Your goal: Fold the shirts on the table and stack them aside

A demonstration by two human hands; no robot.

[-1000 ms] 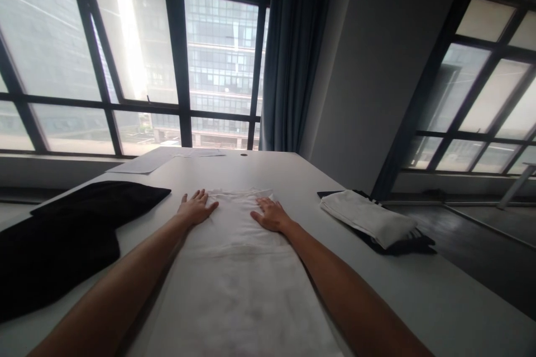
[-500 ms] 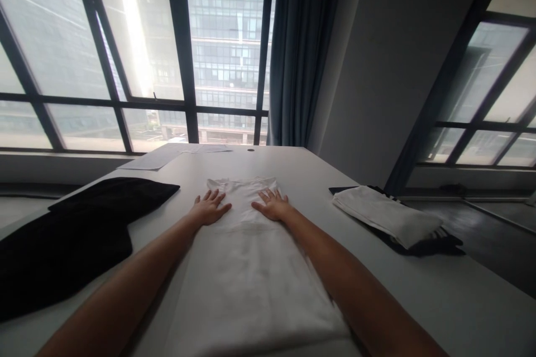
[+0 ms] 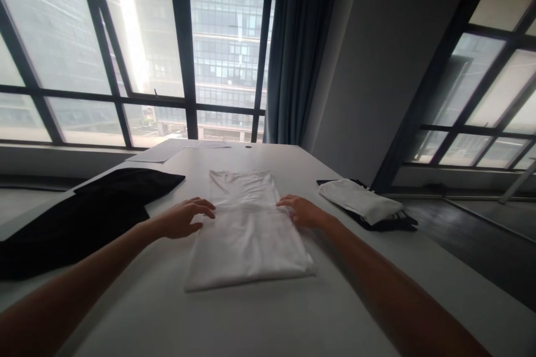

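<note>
Two hands (image 3: pixel 179 220) (image 3: pixel 303 212) flank a white cloth (image 3: pixel 251 242) on a table (image 3: pixel 268 323).

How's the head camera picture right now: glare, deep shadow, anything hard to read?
Head view: strong glare streaks a window pane; head view: the black cloth is so dark that little surface detail shows; head view: the white cloth is dimly lit, its creases readable; head view: window bars lean noticeably.

On the white table (image 3: pixel 268 323): white cloth (image 3: pixel 251 242), black garment (image 3: pixel 92 215), papers (image 3: pixel 157 153), small clothes pile (image 3: pixel 362 201).
</note>
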